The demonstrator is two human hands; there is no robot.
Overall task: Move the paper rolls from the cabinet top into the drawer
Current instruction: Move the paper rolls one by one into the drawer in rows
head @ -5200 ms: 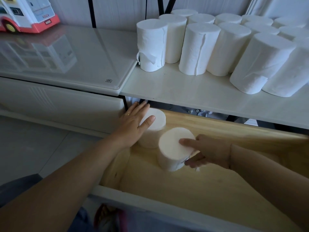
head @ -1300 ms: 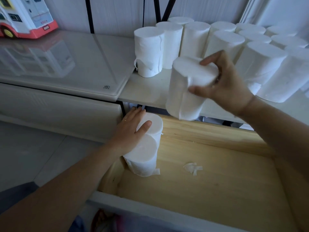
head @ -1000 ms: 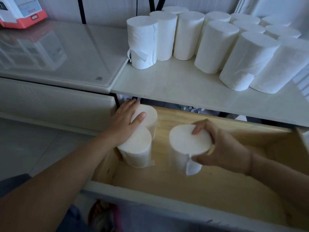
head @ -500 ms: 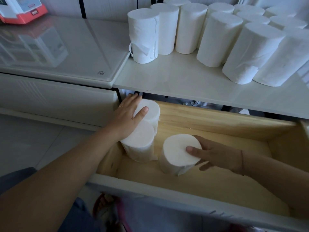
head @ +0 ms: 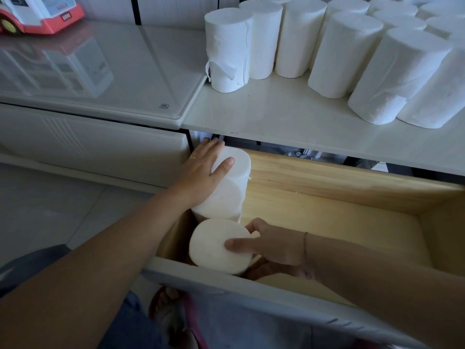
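Several white paper rolls (head: 339,51) stand upright on the white cabinet top (head: 289,117). Below it the wooden drawer (head: 327,205) is pulled out. Three rolls stand in a row along its left wall. My left hand (head: 203,172) lies flat, fingers spread, on top of the back roll (head: 239,162) and the middle roll (head: 224,202). My right hand (head: 271,245) grips the front roll (head: 214,245) from its right side, thumb on its top, at the drawer's front left corner.
A glass-topped white unit (head: 100,71) adjoins on the left with a red and white toy bus (head: 37,13) at its far end. The drawer's white front panel (head: 251,293) is nearest me. My foot in a pink sandal (head: 171,313) is on the floor below.
My right hand carried a roll down from the cabinet top into the drawer and slid it left and forward to the front left corner. My left hand stayed on the two rolls.
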